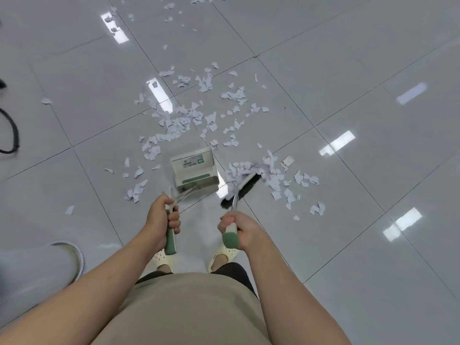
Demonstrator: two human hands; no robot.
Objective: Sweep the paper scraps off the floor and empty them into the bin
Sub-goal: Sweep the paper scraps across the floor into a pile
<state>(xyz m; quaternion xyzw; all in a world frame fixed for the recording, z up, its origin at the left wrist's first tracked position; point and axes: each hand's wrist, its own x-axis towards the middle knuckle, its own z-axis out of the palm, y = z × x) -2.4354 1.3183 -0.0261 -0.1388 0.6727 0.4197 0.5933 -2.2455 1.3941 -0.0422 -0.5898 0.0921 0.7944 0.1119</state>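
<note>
Two long-handled tools are held upright in front of the person, one in each fist. The left hand (163, 217) is clenched round the green grip of the dustpan (194, 169), which is stood on the tiled floor (348, 58) at about 12 o'clock from the feet, its mouth apparently turned toward the main litter so that scraps can be driven in. The right hand (239, 229) is clenched round the padded end of the broom (242, 186), whose dark bristle head is laid aslant just to the right of the pan, at 1 o'clock. That head is blurred, which is judged to indicate a stroke in progress.

Paper scraps (184, 120) are spread thickest beyond the pan at 12 o'clock, with a second cluster against the bristles at 2 o'clock, a thinner scatter at 10 o'clock, and outliers near the top edge. None can be confirmed inside the pan; its interior is not visible.

A pale rounded rim (72, 255), cut off at 8 o'clock, may be the bin, but this cannot be established. A black cable (13, 135) is cropped at the left margin. Print on the pan's label is too small to read.
</note>
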